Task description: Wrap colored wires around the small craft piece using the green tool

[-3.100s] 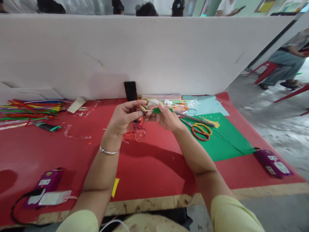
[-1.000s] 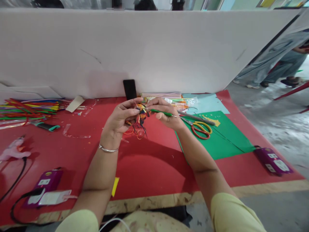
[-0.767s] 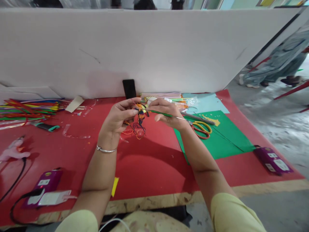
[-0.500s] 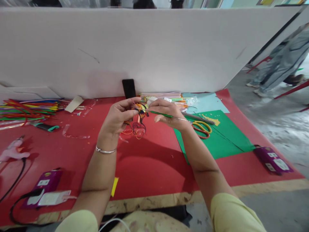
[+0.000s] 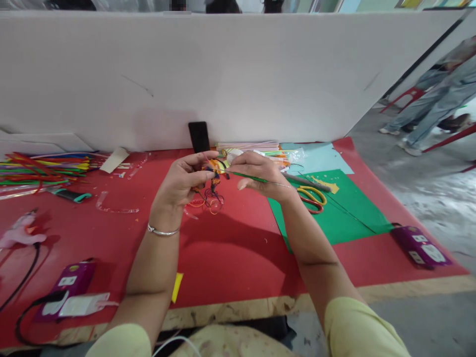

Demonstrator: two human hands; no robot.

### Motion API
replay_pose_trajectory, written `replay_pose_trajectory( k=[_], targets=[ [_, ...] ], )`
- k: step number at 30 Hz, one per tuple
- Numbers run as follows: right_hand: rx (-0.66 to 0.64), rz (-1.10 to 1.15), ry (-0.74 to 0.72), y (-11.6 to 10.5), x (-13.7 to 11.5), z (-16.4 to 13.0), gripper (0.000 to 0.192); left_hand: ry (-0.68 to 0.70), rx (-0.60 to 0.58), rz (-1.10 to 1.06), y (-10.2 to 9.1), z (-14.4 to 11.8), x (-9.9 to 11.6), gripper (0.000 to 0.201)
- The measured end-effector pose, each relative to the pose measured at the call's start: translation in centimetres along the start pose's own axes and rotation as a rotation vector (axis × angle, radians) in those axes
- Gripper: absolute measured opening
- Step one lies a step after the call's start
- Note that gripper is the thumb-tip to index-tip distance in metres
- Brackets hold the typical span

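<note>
At the far left edge of the red table (image 5: 230, 258) a pink tool (image 5: 20, 234) lies half cut off by the frame, a black cord trailing from it. Behind it a fan of coloured sticks (image 5: 44, 168) runs off the left side, with a teal-ended tool (image 5: 70, 195) just in front. Near the front edge sits a purple device (image 5: 72, 280) with a white tag and a looped black cable.

The left hand (image 5: 184, 184), a bangle at its wrist, is raised over the middle of the table with thumb and fingers pinched on a small bundle of coloured threads (image 5: 212, 191); loose loops of it hang below the fingers, above the red surface. What the bundle is wound on is too small to make out. The right hand (image 5: 258, 173) sits just beside it, fingers closed narrowly on a thin green stick (image 5: 247, 176) whose tip meets the bundle; its far end looks like bare wire, though that is hard to tell.

Behind the hands a black phone (image 5: 198, 137) leans on the white board (image 5: 223, 79), partly hidden by the fingers. To the right lie stacked straws and paper strips (image 5: 256, 147), scissors (image 5: 310, 198) on a green sheet (image 5: 342, 213), and a second purple device (image 5: 420, 248). Someone's legs (image 5: 435, 104) pass at the upper right.
</note>
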State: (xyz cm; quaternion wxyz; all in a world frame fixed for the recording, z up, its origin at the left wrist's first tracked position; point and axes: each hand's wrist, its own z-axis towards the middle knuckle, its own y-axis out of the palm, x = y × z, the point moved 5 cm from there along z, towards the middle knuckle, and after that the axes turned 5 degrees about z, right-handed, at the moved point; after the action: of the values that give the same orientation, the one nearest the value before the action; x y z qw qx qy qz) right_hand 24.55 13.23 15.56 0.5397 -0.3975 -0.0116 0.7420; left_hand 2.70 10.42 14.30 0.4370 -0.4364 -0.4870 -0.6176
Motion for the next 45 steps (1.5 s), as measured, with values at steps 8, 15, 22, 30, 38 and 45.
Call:
replay_pose_trajectory(
  k=[8,15,22,30,38,45],
  targets=[
    [-0.038,-0.071,-0.126,0.0,-0.6,-0.4,0.051,-0.014,-0.029,0.014,-0.1,-0.1,0.0,0.045],
    [-0.046,-0.049,-0.106,0.0,-0.8,-0.3,0.047,0.003,-0.086,0.013,-0.1,0.0,-0.1,0.044],
    [-0.050,-0.101,-0.155,0.2,-0.7,-0.3,0.044,-0.015,-0.131,-0.003,-0.2,0.1,-0.2,0.044],
    [0.003,0.087,-0.051,0.3,-1.3,0.2,0.035,-0.002,-0.104,0.030,-0.4,0.0,-0.1,0.044],
    [0.208,0.504,0.315,3.0,1.8,0.1,0.060,0.075,0.014,0.088,0.1,0.2,-0.4,0.045],
    [0.562,1.236,0.842,8.0,3.0,0.2,0.056,0.491,0.424,0.626,0.5,0.0,-1.0,0.046]
  ],
)
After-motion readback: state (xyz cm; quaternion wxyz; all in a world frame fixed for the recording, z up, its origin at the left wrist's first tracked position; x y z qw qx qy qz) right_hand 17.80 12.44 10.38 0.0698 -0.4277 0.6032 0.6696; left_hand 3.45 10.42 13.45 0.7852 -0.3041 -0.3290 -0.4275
